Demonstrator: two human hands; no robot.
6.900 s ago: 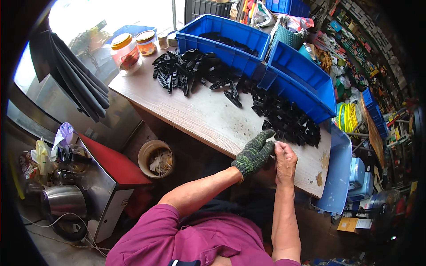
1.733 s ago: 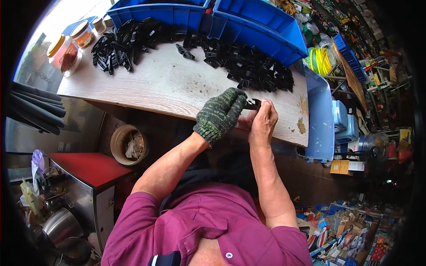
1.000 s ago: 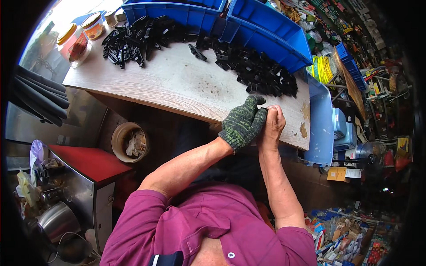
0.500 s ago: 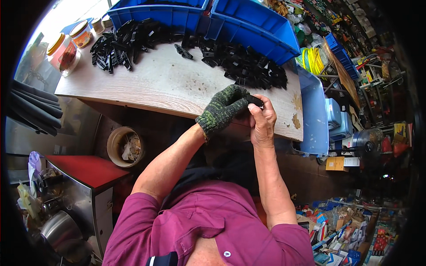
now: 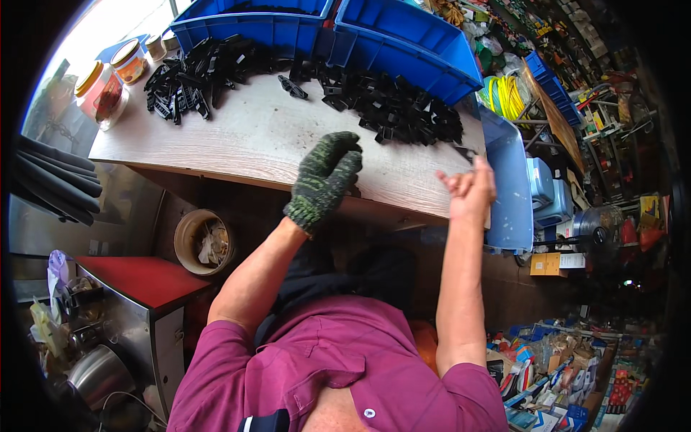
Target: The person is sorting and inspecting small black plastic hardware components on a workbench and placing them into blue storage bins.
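Observation:
My left hand [image 5: 325, 180], in a dark green knitted glove, is curled closed above the table's front edge. A small dark bit shows at the glove's lower right side, and whatever the fingers hold is hidden. My bare right hand [image 5: 471, 189] is at the table's right end, somewhat smeared by motion. At its fingertips is a small black plastic part [image 5: 465, 152], which looks pinched there. Beyond the hands lies a heap of similar black parts [image 5: 407, 111]. A single black part [image 5: 293, 87] rests apart, left of that heap.
Two blue crates [image 5: 403, 54] [image 5: 248, 29] stand along the table's [image 5: 237, 137] back edge. Another black heap [image 5: 194, 75] and lidded jars [image 5: 99, 90] are at the left. A pale blue bin [image 5: 507, 187] adjoins the right end. A bucket [image 5: 204, 241] stands below, beside a red-topped cabinet [image 5: 144, 277].
My hands have come apart. The right has swung right toward the pale blue bin with the black plastic part, and the left has drawn back a little to the left.

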